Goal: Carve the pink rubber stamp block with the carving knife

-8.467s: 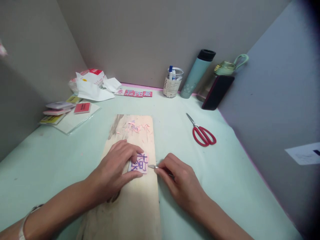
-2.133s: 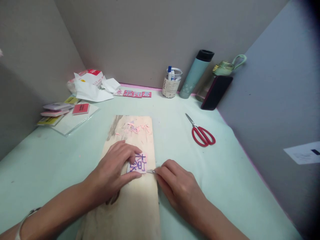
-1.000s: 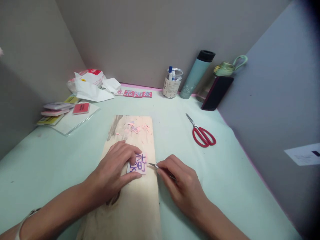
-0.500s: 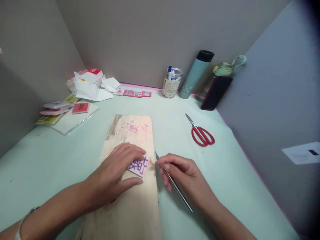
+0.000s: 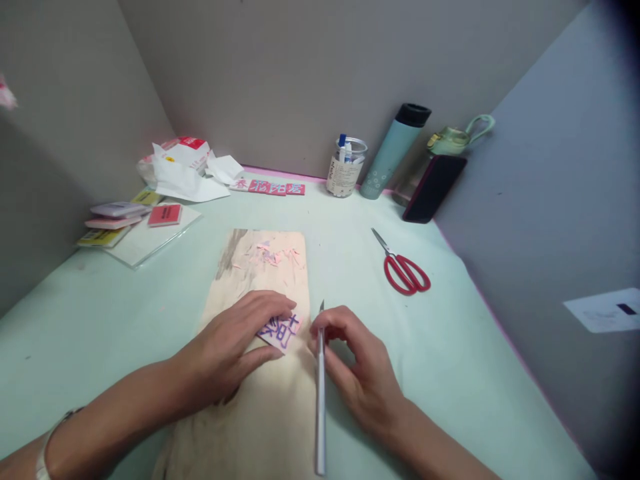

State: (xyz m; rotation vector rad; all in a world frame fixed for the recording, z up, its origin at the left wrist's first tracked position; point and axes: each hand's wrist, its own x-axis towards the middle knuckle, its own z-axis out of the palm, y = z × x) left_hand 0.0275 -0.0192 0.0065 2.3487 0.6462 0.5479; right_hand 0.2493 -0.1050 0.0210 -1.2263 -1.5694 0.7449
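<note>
Right hand [image 5: 357,363] pinches a thin metal knife [image 5: 320,393] near its tip, blade pointing up and away, handle running back toward the person. Left hand [image 5: 235,347] lies flat, fingers pressing a pink rubber block [image 5: 283,331] with purple characters onto the wooden board [image 5: 260,413]. Pink shavings [image 5: 273,255] sit at the board's far end. Red scissors [image 5: 403,270] lie well right. Jar [image 5: 345,167] and bottle [image 5: 395,150] stand at the wall.

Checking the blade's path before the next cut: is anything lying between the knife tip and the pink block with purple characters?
Nothing visible. The carving knife in the right hand points up beside the pink block, bare wooden board between them; the left hand covers only the block's far side.
</note>
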